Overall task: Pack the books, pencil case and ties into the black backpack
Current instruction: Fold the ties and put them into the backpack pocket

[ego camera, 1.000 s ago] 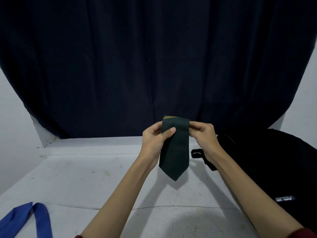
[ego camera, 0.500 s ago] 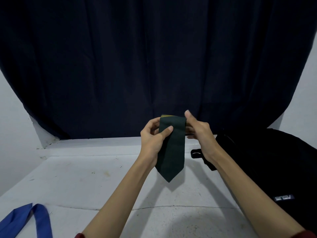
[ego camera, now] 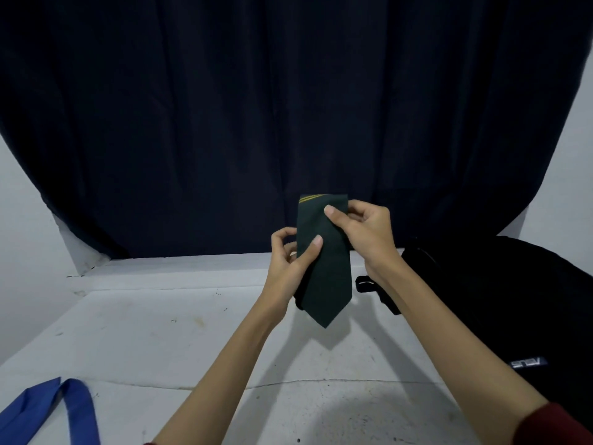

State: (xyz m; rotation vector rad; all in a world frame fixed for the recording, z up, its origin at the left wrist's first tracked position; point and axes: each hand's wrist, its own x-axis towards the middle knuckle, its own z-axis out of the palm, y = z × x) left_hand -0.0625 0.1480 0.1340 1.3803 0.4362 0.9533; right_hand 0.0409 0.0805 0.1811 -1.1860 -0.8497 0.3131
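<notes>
A folded dark green tie (ego camera: 325, 277) with thin yellow stripes at its top hangs point-down above the white table. My left hand (ego camera: 288, 255) pinches its left edge, thumb across the front. My right hand (ego camera: 362, 231) grips the upper right part, thumb pressed on the front near the top. The black backpack (ego camera: 500, 303) lies on the table to the right, a strap loop sticking out toward the tie. A blue tie (ego camera: 48, 409) lies at the table's front left corner. Books and a pencil case are not in view.
The white table (ego camera: 160, 342) is scuffed and runs back to a raised ledge. A dark navy curtain (ego camera: 256, 107) hangs behind it, with white wall at both sides.
My right hand has closed its thumb onto the front of the green tie near the top. The tie has shifted slightly to the right and hangs straighter.
</notes>
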